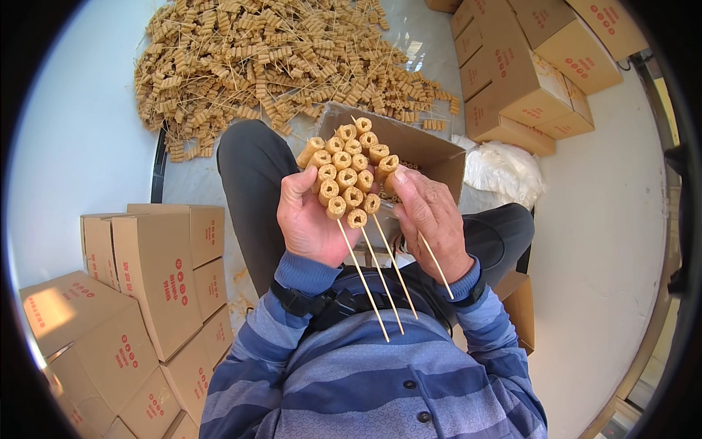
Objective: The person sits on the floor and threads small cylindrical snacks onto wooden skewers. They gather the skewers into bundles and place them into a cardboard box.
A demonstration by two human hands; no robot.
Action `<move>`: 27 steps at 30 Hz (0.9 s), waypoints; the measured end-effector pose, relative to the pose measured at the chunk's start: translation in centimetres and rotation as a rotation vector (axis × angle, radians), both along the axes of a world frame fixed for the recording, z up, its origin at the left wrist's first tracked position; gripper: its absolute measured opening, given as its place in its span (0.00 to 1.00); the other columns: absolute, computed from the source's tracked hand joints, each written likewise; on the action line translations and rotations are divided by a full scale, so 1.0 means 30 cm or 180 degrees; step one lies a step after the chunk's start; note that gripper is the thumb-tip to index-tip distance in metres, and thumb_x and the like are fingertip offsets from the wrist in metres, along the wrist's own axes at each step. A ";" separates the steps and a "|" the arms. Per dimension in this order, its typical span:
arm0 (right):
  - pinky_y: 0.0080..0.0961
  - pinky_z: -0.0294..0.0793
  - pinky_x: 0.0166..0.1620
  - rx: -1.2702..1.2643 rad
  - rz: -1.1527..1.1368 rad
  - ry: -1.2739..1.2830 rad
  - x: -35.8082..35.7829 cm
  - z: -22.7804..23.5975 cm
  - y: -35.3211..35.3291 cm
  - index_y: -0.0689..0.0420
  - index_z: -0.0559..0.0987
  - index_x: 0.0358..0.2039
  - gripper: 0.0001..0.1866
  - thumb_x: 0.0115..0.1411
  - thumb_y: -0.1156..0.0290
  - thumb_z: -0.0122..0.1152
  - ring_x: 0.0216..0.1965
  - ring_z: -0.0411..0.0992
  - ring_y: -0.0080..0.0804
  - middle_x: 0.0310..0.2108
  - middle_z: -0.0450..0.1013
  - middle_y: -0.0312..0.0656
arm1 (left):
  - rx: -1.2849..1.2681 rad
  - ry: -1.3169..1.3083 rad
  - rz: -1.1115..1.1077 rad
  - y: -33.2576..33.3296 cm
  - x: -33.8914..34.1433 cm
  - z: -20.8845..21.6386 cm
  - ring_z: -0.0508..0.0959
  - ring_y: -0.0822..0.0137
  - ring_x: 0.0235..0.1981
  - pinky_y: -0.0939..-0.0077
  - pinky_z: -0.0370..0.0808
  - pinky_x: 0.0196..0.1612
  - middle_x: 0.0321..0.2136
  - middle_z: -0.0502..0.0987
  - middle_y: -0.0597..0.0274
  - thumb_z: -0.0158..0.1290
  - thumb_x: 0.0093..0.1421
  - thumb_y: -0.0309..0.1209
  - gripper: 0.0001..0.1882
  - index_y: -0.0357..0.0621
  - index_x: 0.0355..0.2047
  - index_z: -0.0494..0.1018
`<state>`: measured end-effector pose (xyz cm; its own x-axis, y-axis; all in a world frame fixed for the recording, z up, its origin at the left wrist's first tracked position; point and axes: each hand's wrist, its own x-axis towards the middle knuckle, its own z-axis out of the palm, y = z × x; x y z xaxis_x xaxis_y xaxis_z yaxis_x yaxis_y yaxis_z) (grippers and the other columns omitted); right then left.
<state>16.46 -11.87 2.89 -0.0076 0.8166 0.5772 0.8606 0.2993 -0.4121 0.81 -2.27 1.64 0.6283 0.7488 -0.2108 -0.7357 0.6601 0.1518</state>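
Observation:
My left hand (311, 219) is closed around a bunch of skewers (345, 175) threaded with golden-brown, hollow rolled pieces. The rolls sit side by side in rows with their open ends up, and three bare stick ends hang down toward my lap. In my right hand (435, 219), another stick (436, 265) is pinched, pointing down past the wrist. The thumb and fingers of that hand press by a roll (386, 167) at the right edge of the bunch. Behind the hands, an open cardboard box (431, 150) stands between my knees, partly hidden, with some skewers inside.
A big heap of similar skewers (270, 58) covers the floor ahead. Closed cartons (157, 278) are stacked at left, and more cartons (512, 73) stand far right. A white plastic bag (504, 174) lies beyond my right knee; a smaller box (519, 307) sits near my right elbow.

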 end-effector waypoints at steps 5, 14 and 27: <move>0.39 0.73 0.54 0.0030 0.0142 0.0133 -0.017 -0.019 -0.008 0.61 0.70 0.61 0.34 0.53 0.79 0.68 0.55 0.73 0.47 0.54 0.73 0.50 | 0.0026 0.0430 0.0035 -0.006 0.008 0.003 0.74 0.48 0.58 0.51 0.69 0.62 0.58 0.71 0.42 0.45 0.64 0.46 0.34 0.34 0.64 0.62; 0.41 0.67 0.62 -0.0135 -0.0125 -0.0274 -0.051 -0.076 -0.017 0.58 0.70 0.62 0.31 0.56 0.76 0.64 0.58 0.71 0.43 0.57 0.72 0.46 | 0.0305 0.0534 -0.0325 0.004 0.009 -0.029 0.69 0.42 0.62 0.51 0.67 0.65 0.59 0.69 0.38 0.40 0.65 0.52 0.38 0.35 0.65 0.59; 0.42 0.76 0.49 -0.2159 -0.0723 -0.0413 0.406 -0.248 0.135 0.59 0.78 0.49 0.17 0.65 0.64 0.56 0.48 0.75 0.51 0.44 0.78 0.50 | 0.0894 0.0684 0.0288 0.246 -0.108 -0.129 0.76 0.41 0.50 0.46 0.74 0.54 0.51 0.75 0.44 0.44 0.66 0.50 0.33 0.38 0.62 0.63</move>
<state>28.64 -7.82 -4.53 0.1705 0.9840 -0.0507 0.9257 -0.1776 -0.3341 -2.42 5.12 -2.22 0.5207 0.8468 -0.1090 -0.7207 0.5044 0.4756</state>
